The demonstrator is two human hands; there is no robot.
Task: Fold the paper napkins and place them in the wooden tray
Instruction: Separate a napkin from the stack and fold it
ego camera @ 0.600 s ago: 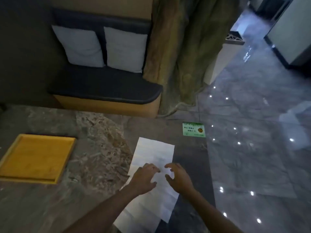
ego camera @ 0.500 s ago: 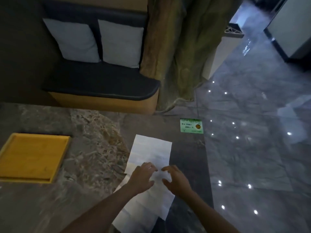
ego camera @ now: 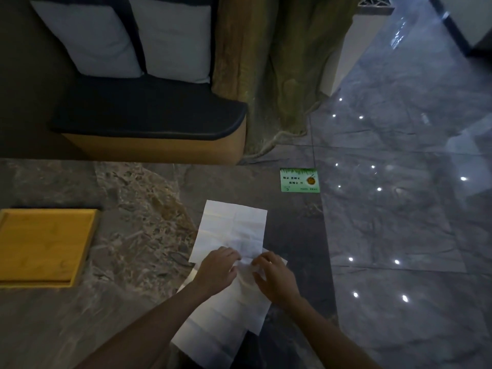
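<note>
White paper napkin [ego camera: 233, 230] on worktop [ego camera: 133, 209]; left hand [ego camera: 217, 270], right hand [ego camera: 277, 278] both pinching its middle; wooden tray [ego camera: 45, 246] at 9 o'clock.

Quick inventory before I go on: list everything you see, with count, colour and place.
unfolded paper napkins: at least two overlapping, white, table centre
square wooden tray: one, yellow, table left, nothing in it
printed card: one, green, table's far right edge
marble table: one, grey-brown
cushions: two, pale grey, on dark bench seat
left hand: fingers on the napkins
right hand: fingers pinching the napkins
</note>
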